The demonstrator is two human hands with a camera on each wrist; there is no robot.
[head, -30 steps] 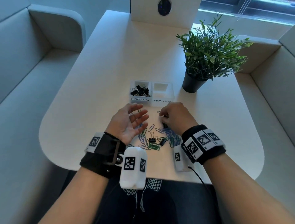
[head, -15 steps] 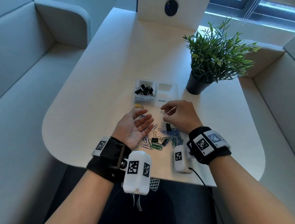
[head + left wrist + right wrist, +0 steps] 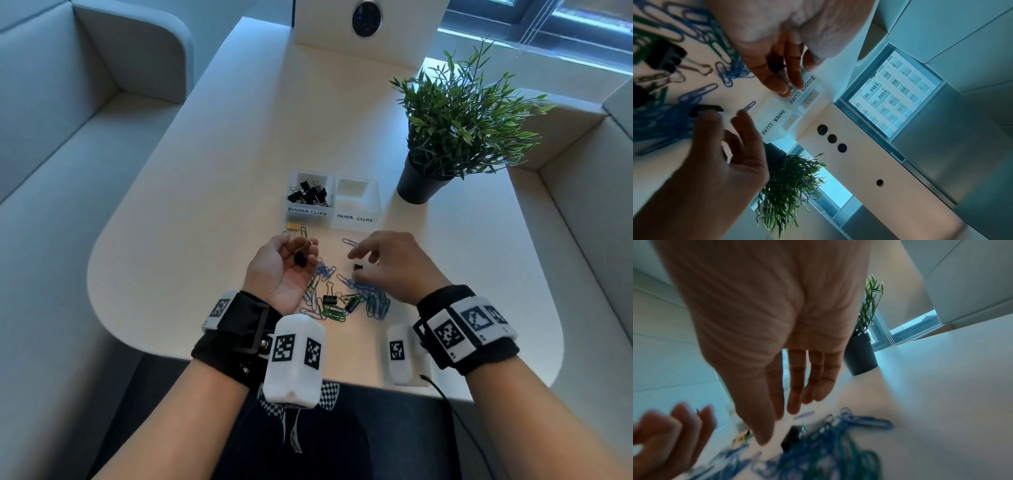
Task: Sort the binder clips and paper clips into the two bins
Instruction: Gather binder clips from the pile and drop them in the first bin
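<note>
Head view, left hand: the left hand (image 3: pixel 286 270) is palm up at 9 o'clock of the clip pile (image 3: pixel 346 296), fingers loosely curled around a small black binder clip (image 3: pixel 300 258) lying on them.
Head view, right hand: the right hand (image 3: pixel 394 267) is palm down at 2 o'clock of the pile, fingers spread and relaxed, holding nothing; a second black binder clip (image 3: pixel 358 267) lies on the table (image 3: pixel 205 205) just beside its thumb.
Head view, bins: the binder clips bin (image 3: pixel 310 197) holds black clips; the paper clips bin (image 3: pixel 356 202) touches it at 3 o'clock. Both stand at 12 o'clock of the pile.
Head view, surroundings: a potted plant (image 3: pixel 455 137) stands at 2 o'clock of the bins.
Left wrist view: the held clip (image 3: pixel 774 65) sits between the curled fingers (image 3: pixel 777 84).
Right wrist view: straight fingers (image 3: pixel 795 386) hang above blurred blue paper clips (image 3: pixel 838 443).
</note>
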